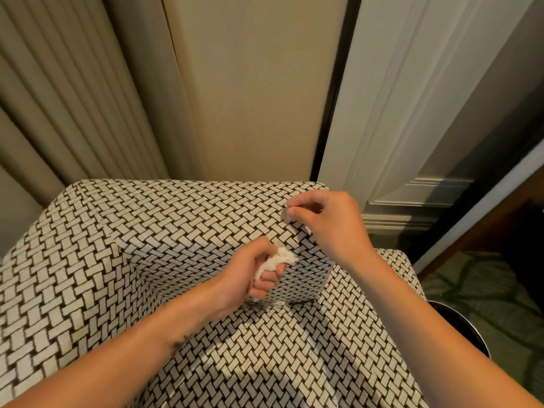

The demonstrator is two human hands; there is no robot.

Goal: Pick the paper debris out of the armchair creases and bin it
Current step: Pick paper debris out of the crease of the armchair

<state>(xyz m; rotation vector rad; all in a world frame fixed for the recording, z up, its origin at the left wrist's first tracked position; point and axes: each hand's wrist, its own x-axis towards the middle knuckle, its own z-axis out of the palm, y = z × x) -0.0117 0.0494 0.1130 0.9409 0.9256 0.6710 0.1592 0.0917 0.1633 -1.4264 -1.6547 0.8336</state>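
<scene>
An armchair (123, 231) in a black-and-cream woven pattern fills the lower view. My left hand (253, 275) hovers over the crease where seat meets backrest and grips a wad of white crumpled paper (281, 257). My right hand (321, 219) is raised at the backrest's upper right, and its thumb and fingertips pinch a small white paper scrap (287, 214). A few pale bits lie in the crease (276, 303) below my left hand. The dark round rim of a bin (468, 322) shows on the floor right of the chair, partly hidden by my right forearm.
Beige curtains (73, 98) hang behind the chair on the left. A cream wall panel (250, 83) and a white panelled door (412, 113) stand behind it. Green patterned carpet (485, 290) lies to the right.
</scene>
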